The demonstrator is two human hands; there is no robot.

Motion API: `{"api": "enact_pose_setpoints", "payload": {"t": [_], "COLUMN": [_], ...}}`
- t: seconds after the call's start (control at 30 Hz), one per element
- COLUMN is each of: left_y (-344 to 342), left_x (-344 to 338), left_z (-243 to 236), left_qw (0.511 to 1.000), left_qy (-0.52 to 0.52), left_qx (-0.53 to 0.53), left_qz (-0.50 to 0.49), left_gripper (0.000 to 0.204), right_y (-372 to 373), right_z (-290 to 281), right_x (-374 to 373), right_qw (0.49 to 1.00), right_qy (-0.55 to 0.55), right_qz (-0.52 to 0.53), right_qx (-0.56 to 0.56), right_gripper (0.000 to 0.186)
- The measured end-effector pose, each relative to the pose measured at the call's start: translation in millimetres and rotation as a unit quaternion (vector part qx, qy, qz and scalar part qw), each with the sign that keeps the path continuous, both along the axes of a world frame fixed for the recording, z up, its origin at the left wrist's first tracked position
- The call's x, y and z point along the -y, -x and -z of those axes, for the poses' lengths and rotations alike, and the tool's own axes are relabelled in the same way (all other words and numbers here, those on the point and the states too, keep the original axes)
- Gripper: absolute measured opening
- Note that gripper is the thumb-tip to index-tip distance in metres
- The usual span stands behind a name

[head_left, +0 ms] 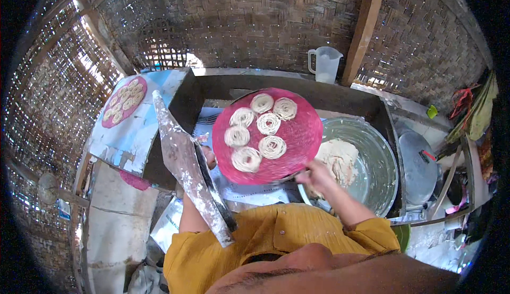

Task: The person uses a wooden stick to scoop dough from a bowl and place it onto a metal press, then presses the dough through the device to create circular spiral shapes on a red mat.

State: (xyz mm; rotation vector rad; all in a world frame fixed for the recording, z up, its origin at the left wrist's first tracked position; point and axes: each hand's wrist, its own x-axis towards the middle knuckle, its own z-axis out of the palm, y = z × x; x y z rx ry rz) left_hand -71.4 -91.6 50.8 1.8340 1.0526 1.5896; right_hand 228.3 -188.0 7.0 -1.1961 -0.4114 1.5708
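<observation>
A round pink tray (297, 134) hangs in the middle, bearing several white coiled nests of dough strands (269, 124), most of them toward its left and far side. My right hand (317, 178) is closed at the tray's near right rim, slightly blurred. My left hand (209, 157) shows only in part beside the tray's left edge; a long dark wooden bar (183, 158) dusted with white hides the rest, so its grip cannot be made out. Right of the tray, a large metal basin (385, 171) holds a lump of pale dough (340, 158), close to my right hand.
On a blue-white covered surface (109, 140) at left lies another pink round (139, 107) with several coils. A dark wooden frame (340, 96) surrounds the work area. Behind it stands a clear plastic jug (325, 64). A large metal lid (417, 156) is at right.
</observation>
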Motion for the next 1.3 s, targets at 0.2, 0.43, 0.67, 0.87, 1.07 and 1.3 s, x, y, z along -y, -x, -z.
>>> {"api": "enact_pose_setpoints", "payload": {"t": [0.2, 0.43, 0.67, 0.87, 1.07, 1.3], "left_y": [-37, -139, -168, -196, -190, -174], "left_x": [-6, 0, -78, -112, -139, -115], "left_z": [-11, -44, -77, -66, -27, -21], "left_qw": [0.999, 0.968, 0.614, 0.537, 0.538, 0.538], "left_qy": [0.021, -0.117, 0.327, 0.379, 0.334, 0.359], "left_qx": [0.003, -0.2, 0.429, 0.546, 0.573, 0.576], "left_qz": [0.033, 0.095, 0.577, 0.519, 0.52, 0.5], "left_gripper": [0.029, 0.03, 0.063, 0.061, 0.057, 0.055], "right_y": [8, 0, -55, -83, -81, -80], "right_z": [0, -95, -92, -101, -91, -97], "right_x": [40, 38, 50, 25, -4, 13], "right_qw": [0.956, 0.945, 0.977, 0.973, 0.923, 0.893], "right_qy": [0.023, -0.177, -0.086, -0.035, -0.025, -0.026], "right_qz": [-0.283, -0.24, -0.194, -0.172, -0.199, -0.24], "right_qx": [-0.075, 0.138, -0.027, 0.153, 0.328, 0.38], "right_gripper": [0.033, 0.051, 0.055, 0.047, 0.043, 0.044]}}
